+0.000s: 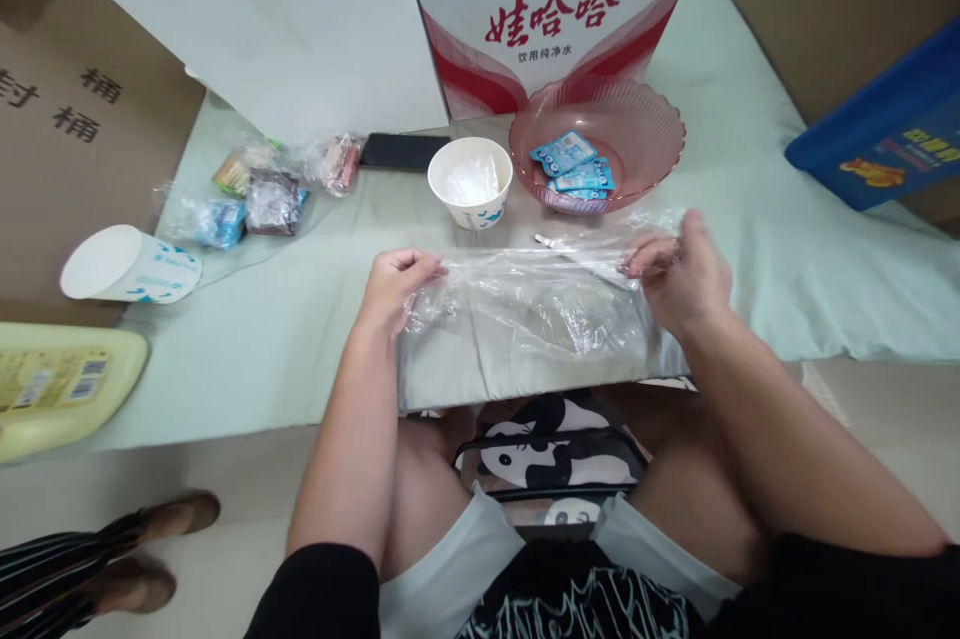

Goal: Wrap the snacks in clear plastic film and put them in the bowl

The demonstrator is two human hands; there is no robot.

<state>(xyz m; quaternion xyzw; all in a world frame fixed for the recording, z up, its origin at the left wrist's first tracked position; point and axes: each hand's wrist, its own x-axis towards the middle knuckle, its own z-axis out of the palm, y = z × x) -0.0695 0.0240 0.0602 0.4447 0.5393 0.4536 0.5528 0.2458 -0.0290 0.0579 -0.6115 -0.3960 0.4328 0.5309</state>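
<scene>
A clear plastic bag (555, 304) is stretched between my two hands above the table's front edge. My left hand (401, 284) pinches its left end. My right hand (682, 274) is closed on the other end, with the fingers slightly blurred. Just beyond the bag stands a white paper cup (471, 184) with something clear and crinkled inside. Behind my right hand, a pink ribbed bowl (645, 144) holds several small blue packets (574, 164). Part of a thin white item (551, 244) shows by the bag's upper edge; its kind is unclear.
A black phone (405, 152) lies by wrapped snacks (274, 201). At left, a paper cup (131, 267) lies on its side near a yellow bottle (67, 384). White cartons (285, 39) line the back; a blue package (877, 129) is at right. Another person's feet (161, 544) show lower left.
</scene>
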